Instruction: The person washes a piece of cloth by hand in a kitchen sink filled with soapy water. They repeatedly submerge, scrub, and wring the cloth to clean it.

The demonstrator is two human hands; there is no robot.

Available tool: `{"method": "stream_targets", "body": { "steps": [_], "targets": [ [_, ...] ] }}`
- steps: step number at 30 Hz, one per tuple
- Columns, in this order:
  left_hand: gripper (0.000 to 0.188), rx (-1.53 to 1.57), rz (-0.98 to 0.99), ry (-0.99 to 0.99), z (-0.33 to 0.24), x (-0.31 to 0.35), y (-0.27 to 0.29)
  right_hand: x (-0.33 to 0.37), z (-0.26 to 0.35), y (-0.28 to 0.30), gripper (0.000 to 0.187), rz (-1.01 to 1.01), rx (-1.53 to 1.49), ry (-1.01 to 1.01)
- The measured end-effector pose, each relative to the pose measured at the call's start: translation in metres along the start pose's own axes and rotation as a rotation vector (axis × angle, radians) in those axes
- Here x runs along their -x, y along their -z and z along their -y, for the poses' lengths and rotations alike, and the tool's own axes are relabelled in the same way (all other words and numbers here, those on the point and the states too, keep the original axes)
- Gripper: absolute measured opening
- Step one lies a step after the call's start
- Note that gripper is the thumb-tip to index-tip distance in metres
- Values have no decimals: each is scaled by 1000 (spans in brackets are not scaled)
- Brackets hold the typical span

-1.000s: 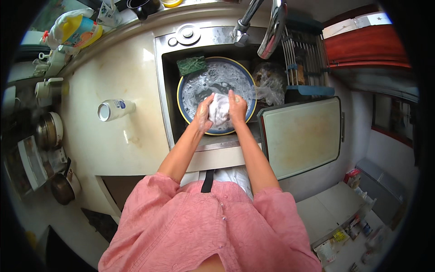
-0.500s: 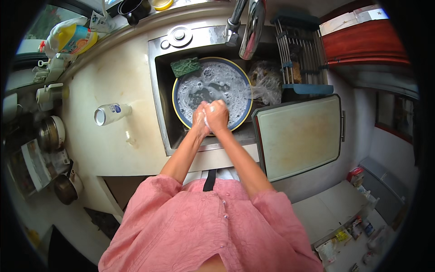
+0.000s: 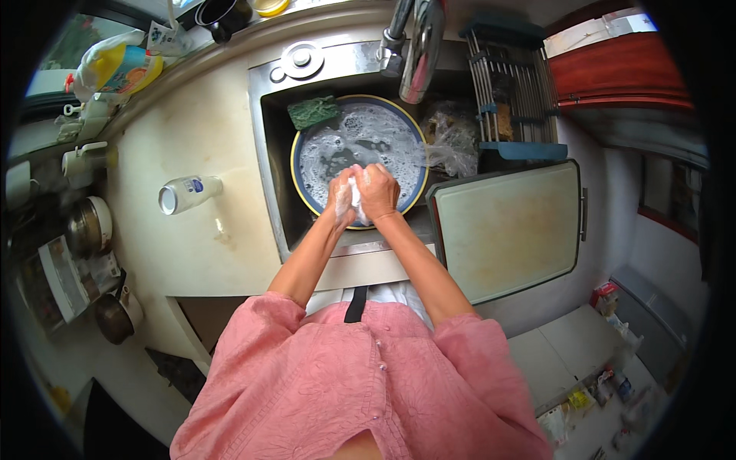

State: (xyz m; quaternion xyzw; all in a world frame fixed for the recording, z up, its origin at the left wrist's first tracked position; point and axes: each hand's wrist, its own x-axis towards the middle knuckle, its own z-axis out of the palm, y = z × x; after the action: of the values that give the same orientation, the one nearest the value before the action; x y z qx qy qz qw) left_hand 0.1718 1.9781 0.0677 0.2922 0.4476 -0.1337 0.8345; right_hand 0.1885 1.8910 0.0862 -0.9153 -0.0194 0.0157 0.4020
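Left grip (image 3: 340,198) and right grip (image 3: 379,190) were clenched together on a white cloth (image 3: 356,201). The counter (image 3: 184,146) held a metal sink (image 3: 345,67); inside sat a blue-and-yellow-rimmed basin (image 3: 297,172) of foamy water, cloth above its near side, green sponge (image 3: 313,113) at its far-left rim.

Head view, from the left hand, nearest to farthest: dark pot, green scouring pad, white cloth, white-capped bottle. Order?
1. White cloth: between the left hand and right hand.
2. Green scouring pad: ahead, slightly left.
3. White-capped bottle: straight out to the left.
4. Dark pot: far left, lower in the view.
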Motion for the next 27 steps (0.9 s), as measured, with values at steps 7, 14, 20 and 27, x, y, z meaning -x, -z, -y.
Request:
{"method": "stream_targets", "body": {
  "steps": [7, 14, 20, 27],
  "targets": [
    [26, -2, 160, 56, 15, -72, 83, 21, 23, -10, 25, 43, -57, 121],
    [20, -127, 228, 201, -28, 11, 1, -13, -20, 7, 42, -32, -147, -211],
    [23, -671, 283, 74, -47, 12, 29, -32, -32, 39, 49, -125, -211, -219],
    [29, -470, 263, 17, -60, 30, 26, -34, -35, 47, 47, -82, -232, -241]
  ]
}}
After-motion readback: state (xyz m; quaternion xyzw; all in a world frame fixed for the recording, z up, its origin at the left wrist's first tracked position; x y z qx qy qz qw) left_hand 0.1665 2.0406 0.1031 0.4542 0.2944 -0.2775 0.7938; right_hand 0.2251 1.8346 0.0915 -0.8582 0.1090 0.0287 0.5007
